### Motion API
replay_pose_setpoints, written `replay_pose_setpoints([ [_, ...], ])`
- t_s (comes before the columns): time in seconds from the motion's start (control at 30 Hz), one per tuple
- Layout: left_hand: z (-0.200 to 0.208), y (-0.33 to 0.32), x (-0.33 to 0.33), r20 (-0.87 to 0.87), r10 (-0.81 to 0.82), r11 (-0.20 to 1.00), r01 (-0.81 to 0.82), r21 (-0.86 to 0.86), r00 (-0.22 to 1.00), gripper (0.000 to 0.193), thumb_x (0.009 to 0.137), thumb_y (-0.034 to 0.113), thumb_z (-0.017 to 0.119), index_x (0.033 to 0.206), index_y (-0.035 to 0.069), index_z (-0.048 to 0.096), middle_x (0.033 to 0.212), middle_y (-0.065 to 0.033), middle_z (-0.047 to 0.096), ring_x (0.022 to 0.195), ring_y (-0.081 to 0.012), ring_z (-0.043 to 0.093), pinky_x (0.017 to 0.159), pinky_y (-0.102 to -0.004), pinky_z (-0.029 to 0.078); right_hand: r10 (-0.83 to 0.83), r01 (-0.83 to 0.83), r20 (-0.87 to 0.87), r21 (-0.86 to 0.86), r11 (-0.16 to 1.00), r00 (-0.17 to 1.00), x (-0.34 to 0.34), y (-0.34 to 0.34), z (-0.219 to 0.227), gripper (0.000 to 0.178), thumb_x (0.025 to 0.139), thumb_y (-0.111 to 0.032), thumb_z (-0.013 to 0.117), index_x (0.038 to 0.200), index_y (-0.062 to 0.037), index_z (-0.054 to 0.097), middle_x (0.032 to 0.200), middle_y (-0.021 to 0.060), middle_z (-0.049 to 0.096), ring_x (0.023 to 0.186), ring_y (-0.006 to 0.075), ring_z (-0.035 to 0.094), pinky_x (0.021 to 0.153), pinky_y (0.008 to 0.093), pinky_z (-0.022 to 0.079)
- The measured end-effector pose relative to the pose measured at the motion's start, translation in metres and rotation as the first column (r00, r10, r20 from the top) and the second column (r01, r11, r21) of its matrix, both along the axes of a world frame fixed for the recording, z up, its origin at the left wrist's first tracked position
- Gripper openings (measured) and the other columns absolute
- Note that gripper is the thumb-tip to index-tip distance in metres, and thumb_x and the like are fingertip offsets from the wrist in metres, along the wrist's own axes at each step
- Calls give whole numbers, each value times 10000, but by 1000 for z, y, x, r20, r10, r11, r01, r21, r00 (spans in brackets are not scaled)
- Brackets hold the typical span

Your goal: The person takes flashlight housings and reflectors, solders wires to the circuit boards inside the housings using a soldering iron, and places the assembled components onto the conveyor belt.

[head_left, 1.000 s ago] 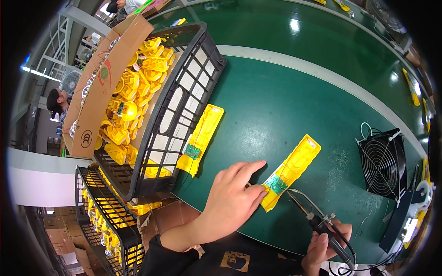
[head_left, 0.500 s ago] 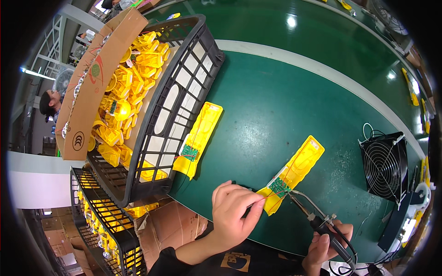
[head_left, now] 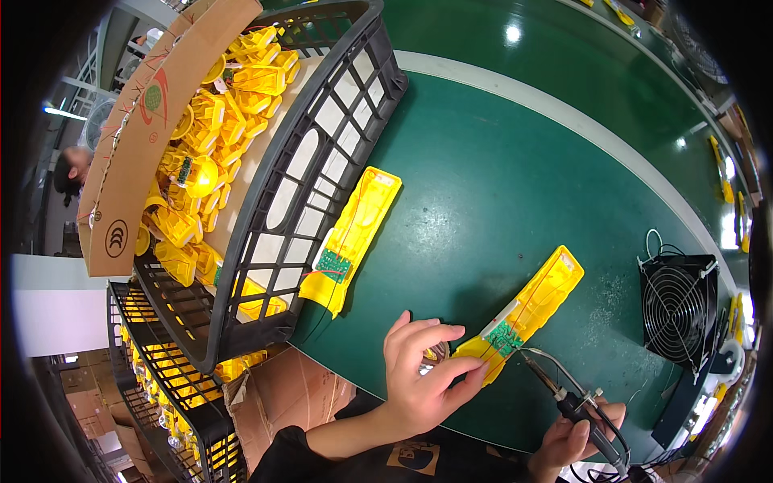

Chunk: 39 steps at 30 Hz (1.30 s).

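A long yellow plastic housing [head_left: 543,294] lies slantwise on the green table, with a small green circuit board [head_left: 503,339] and thin red wires in it. My left hand [head_left: 423,374] is curled at its near end, thumb tip against the yellow edge. Within those curled fingers shows a shiny round reflector-like piece [head_left: 436,356], partly hidden. My right hand [head_left: 580,439] grips a soldering iron [head_left: 573,405] with a thin metal feed tube alongside. The iron's tip is just right of the board, seemingly a little apart from it. A second yellow housing [head_left: 362,213], also with a board and wires, lies farther left.
A black plastic crate [head_left: 302,173] full of yellow parts [head_left: 229,121] stands at the left, a cardboard flap [head_left: 145,137] along its side. Another crate [head_left: 181,386] sits lower. At the right is a black fan [head_left: 680,310]. Beyond the pale edge strip runs a green surface [head_left: 483,36].
The iron's tip has drawn back slightly from the board. My left thumb and forefinger have parted, and the shiny round piece now shows between them. The whole view has shifted a little.
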<state>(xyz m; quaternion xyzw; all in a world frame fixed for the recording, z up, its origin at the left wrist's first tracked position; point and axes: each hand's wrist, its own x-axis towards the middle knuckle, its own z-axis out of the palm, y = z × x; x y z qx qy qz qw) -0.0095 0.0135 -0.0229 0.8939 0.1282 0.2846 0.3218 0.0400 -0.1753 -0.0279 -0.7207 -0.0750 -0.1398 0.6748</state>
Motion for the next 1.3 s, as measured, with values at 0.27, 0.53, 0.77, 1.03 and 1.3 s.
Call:
replay_pose_setpoints([
  [0.27,-1,1,1,-14,-22,999,21,-50,1000,214,505,66,738,678,131,631,989,-71,513,929,-283,470,867,-489,354,71,-75,-117,-27,997,991,-2,4,15,362,764,-266,592,768,-6,340,694,46,331,574,108,371,505,184,399],
  [0.53,1,2,-1,-14,-20,998,19,-61,1000,215,501,71,737,678,125,626,991,-79,510,932,-283,474,877,-481,356,94,-109,-247,-44,993,964,-4,7,24,399,746,-290,607,787,-10,325,698,48,332,594,111,374,524,203,408],
  [0.77,-1,2,-2,-17,-9,998,8,-61,1000,215,499,72,735,678,122,628,988,-77,510,926,-282,476,878,-482,356,49,-61,-306,-30,998,951,-3,14,25,438,715,-366,654,773,-60,345,593,14,427,509,65,394,508,203,336],
  [1.03,-1,0,-2,7,11,996,-10,-94,1000,173,555,100,728,680,140,615,1017,-42,526,927,-250,492,884,-472,335,101,-117,-251,-48,992,963,-4,6,18,405,719,-296,631,789,-21,342,670,46,354,551,96,378,479,183,367],
  [1.3,-1,0,-2,9,16,995,-15,-103,1000,172,559,98,728,683,137,615,1008,-42,532,926,-250,492,882,-467,338,97,-109,-245,-33,994,965,-4,10,22,382,732,-276,620,788,-21,341,696,41,342,604,102,371,522,188,374],
])
